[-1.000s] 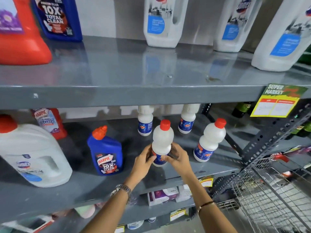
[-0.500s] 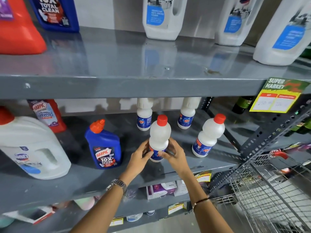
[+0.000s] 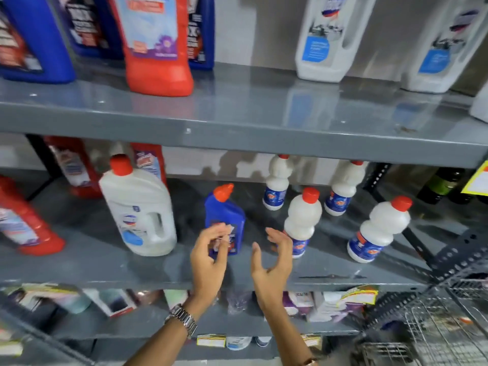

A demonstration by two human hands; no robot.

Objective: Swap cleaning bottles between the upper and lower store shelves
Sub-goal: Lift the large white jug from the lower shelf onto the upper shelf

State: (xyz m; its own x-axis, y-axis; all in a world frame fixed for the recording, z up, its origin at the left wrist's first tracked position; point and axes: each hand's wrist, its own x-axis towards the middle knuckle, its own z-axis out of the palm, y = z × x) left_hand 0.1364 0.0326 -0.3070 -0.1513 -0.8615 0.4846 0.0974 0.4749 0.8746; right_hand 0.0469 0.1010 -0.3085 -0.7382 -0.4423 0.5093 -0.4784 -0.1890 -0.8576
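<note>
A small white bottle with a red cap (image 3: 303, 220) stands upright on the lower shelf (image 3: 163, 270), free of both hands. My right hand (image 3: 272, 262) hovers open just left of it, fingers curled. My left hand (image 3: 208, 257) is open in front of the blue Harpic bottle with an orange cap (image 3: 224, 215), fingertips close to its label, holding nothing. Three more small white bottles (image 3: 377, 228) stand around on the same shelf. On the upper shelf (image 3: 237, 133) stand blue bottles (image 3: 34, 40), a red bottle (image 3: 155, 46) and large white jugs (image 3: 327, 38).
A large white jug with a red cap (image 3: 140, 207) stands left of the blue bottle, with red bottles (image 3: 23, 223) further left. A wire cart (image 3: 435, 326) is at the lower right. A yellow price tag (image 3: 478, 180) hangs at the right edge. Boxes fill the shelf below.
Both hands have let go of the small white bottle, which now stands on the lower shelf. The hands have drawn left toward the blue bottle, and the view has swung left.
</note>
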